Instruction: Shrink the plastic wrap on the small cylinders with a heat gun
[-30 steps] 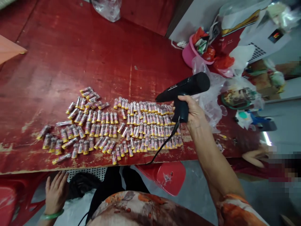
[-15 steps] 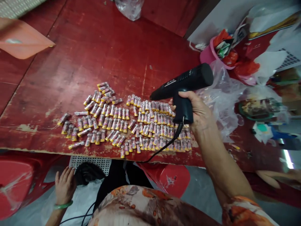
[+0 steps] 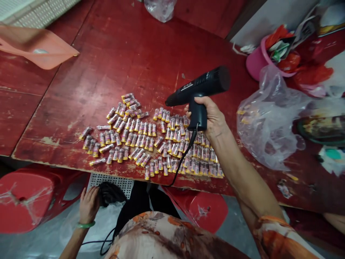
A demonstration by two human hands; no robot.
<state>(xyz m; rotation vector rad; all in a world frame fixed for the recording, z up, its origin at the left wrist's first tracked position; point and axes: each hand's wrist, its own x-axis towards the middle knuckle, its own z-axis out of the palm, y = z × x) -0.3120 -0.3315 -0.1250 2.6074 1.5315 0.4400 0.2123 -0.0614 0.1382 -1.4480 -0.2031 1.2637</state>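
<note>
A black heat gun point(image 3: 198, 84) is gripped by its handle in my right hand point(image 3: 215, 117), its nozzle pointing left above the back of the rows. Beneath and beside it lie many small cylinders point(image 3: 140, 127) with clear wrap, printed sides and yellow ends, like small batteries or vials. They are packed in rows at the right and looser at the left. The gun's cord point(image 3: 183, 156) hangs across them to the table edge. My left hand point(image 3: 88, 205), with a green bangle at the wrist, is low beside the table with fingers stretched out, near a black bundle point(image 3: 111, 194).
The worn red table point(image 3: 107, 54) carries an orange tray point(image 3: 51, 50) at left, a clear plastic bag point(image 3: 269, 122) at right and a pink bucket point(image 3: 254, 63) full of scraps. Red stools point(image 3: 24, 198) stand below the front edge. Part of another person's arm point(image 3: 334, 221) shows at far right.
The view has shifted, so the table's things appear farther right. My right hand has carried the heat gun left over the rows. My left hand stays low beside the table.
</note>
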